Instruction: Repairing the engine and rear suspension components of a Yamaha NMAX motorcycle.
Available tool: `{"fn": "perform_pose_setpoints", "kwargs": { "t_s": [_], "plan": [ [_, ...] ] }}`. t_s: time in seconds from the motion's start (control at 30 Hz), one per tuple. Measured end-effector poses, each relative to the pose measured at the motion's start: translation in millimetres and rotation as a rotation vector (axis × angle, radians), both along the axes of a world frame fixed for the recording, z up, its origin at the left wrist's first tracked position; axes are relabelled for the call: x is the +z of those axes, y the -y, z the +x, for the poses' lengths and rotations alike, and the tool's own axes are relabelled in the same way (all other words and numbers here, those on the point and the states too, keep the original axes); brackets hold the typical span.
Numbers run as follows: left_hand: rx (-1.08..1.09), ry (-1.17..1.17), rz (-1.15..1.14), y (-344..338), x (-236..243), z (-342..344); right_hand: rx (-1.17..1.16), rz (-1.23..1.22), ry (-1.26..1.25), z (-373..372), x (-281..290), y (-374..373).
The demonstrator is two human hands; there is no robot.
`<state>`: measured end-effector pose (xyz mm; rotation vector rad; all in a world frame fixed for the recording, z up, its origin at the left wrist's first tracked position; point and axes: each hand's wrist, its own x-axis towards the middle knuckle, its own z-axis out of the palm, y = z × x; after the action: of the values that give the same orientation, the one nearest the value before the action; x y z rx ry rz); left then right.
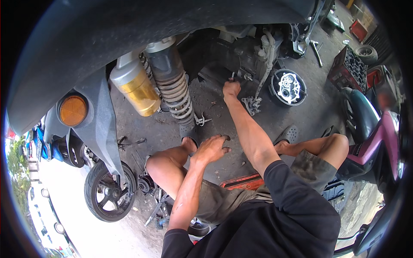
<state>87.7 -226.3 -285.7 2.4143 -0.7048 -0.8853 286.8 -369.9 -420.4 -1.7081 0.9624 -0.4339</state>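
Head view: right hand (231, 89) is closed around a small metal tool (232, 77) at the dark underside of the scooter engine (241, 56). Left hand (211, 148) rests open, empty, on the bare left knee (161, 165), beside the coiled grey shock absorber (175, 88).

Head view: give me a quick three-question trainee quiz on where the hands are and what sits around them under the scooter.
1. True or false: the left hand rests on the person's own bent knee.
2. What does the right hand reach into? A) a plastic crate B) the dark engine area under the scooter C) the rear wheel
3. Fill in: the gold canister hangs just beside the coiled ____.

Key
1. True.
2. B; the right hand grips a small tool there, its type too small to tell.
3. Shock absorber; the round engine cover lies apart on the ground.
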Motion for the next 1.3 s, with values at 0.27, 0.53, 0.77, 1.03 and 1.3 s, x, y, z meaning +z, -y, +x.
{"fn": "perform_pose_setpoints", "kwargs": {
  "t_s": [0.27,0.53,0.77,1.03,1.3],
  "plan": [
    [0.043,0.02,0.029,-21,7,-6,0.024,-0.058,0.044,-20,24,-17],
    [0.073,0.007,0.032,-30,3,-10,0.023,-0.076,0.093,-16,51,-20],
    [0.054,0.079,-0.051,-33,1,-13,0.037,0.032,0.102,-26,49,-25],
    [0.085,0.055,-0.03,-43,-9,-17,0.061,-0.059,0.149,-19,42,-22],
    [0.138,-0.017,0.048,-52,-2,-25,0.052,0.142,0.134,-20,50,-38]
  ]
}}
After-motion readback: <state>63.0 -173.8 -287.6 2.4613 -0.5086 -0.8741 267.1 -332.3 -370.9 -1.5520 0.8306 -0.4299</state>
